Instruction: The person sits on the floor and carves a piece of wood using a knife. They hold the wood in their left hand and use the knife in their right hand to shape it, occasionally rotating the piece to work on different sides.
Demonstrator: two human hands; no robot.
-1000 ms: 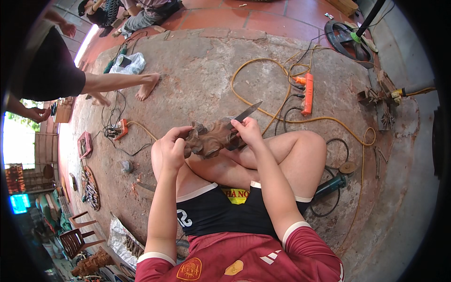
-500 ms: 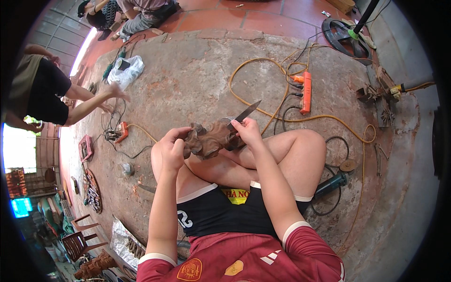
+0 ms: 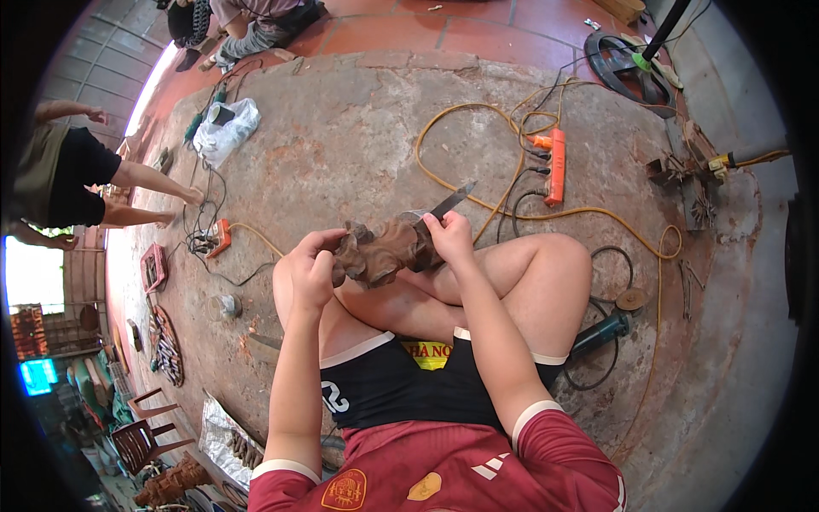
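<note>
A brown wood carving with curled, knobbly relief lies across my lap, above my crossed legs. My left hand is closed round its left end, thumb and fingers bent against the wood. At the other end my right hand is closed on a flat, dark, pointed blade, which sticks out up and to the right past my fingers. Its handle, if there is one, is hidden by my hand and the carving. Whether the blade touches the wood cannot be made out.
An orange power strip with a yellow cord lies ahead on the right. By my right knee rests a teal power tool. A plastic bag and a second strip are at the left, where a person stands.
The blade has slid or tilted slightly in my right hand, less of it showing. My left hand and the carving stay nearly still. The person at the left has drawn an arm back and straightened.
</note>
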